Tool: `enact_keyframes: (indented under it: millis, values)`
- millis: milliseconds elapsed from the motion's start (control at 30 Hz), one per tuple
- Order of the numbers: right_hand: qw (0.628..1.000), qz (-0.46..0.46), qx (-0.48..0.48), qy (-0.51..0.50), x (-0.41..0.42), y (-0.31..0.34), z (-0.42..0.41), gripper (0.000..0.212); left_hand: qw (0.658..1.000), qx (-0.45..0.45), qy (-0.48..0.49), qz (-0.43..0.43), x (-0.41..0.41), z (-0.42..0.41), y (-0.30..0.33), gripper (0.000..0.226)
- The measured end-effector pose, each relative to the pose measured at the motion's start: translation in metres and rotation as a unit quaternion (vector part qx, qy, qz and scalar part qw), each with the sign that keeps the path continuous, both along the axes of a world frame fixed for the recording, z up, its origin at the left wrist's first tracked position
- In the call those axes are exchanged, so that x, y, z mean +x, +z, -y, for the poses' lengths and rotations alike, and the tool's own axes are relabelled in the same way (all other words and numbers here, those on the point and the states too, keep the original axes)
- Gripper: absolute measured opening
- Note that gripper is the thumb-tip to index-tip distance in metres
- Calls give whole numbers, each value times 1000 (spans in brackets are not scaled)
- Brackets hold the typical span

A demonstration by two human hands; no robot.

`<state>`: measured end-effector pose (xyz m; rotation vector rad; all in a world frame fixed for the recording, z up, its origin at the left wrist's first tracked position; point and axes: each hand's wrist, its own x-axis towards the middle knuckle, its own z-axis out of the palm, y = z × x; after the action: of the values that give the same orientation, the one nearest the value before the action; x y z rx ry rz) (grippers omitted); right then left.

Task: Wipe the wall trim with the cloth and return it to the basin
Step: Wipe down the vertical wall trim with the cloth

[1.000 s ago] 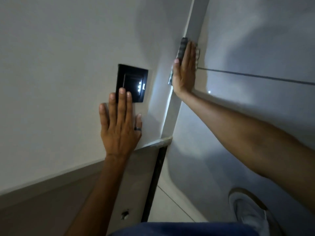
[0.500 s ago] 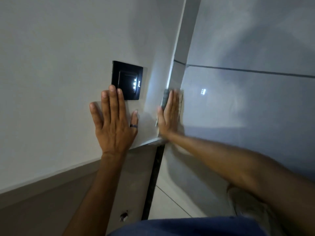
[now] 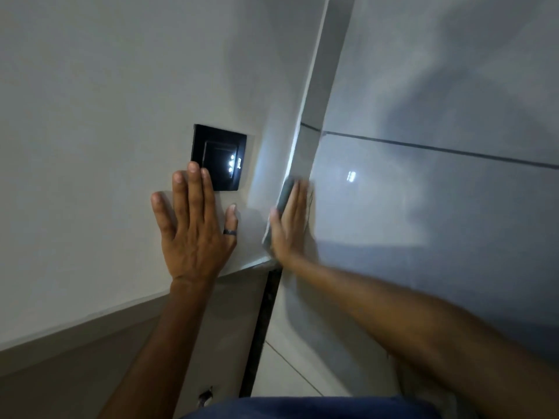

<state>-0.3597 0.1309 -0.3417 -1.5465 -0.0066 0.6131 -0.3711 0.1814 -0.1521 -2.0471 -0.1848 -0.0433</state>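
The wall trim (image 3: pixel 317 95) is a narrow pale vertical strip at the corner between a painted wall and glossy grey tiles. My right hand (image 3: pixel 289 223) lies flat on its lower part and presses a grey cloth (image 3: pixel 284 193) against it; only the cloth's edge shows past the fingers and thumb. My left hand (image 3: pixel 193 228), with a dark ring on the thumb, rests flat and spread on the painted wall just below a black switch plate. It holds nothing. The basin is not in view.
The black switch plate (image 3: pixel 220 157) with small lit dots sits on the wall left of the trim. A brownish skirting band (image 3: pixel 90 343) runs below the wall. A dark vertical gap (image 3: pixel 261 328) drops under the trim. Blue clothing shows at the bottom edge.
My right hand slid the cloth down the trim from high on the strip to its lower part, then stayed there. My left hand has kept its place on the wall.
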Motion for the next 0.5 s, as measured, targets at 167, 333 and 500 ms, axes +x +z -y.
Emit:
enact_keyframes:
  millis: [167,333,500]
  values:
    - [995,13,19,99,-60,-9,14,79,1000,1,-11,17,-3,-4,1,80]
    - [999,30,14,3,23,-7,-6,78,999,-11,-21,22,-2,-2,3,78]
    - [992,96,8,-83,129,-25,-22,71,999,-14,-33,24,-4,-3,0,78]
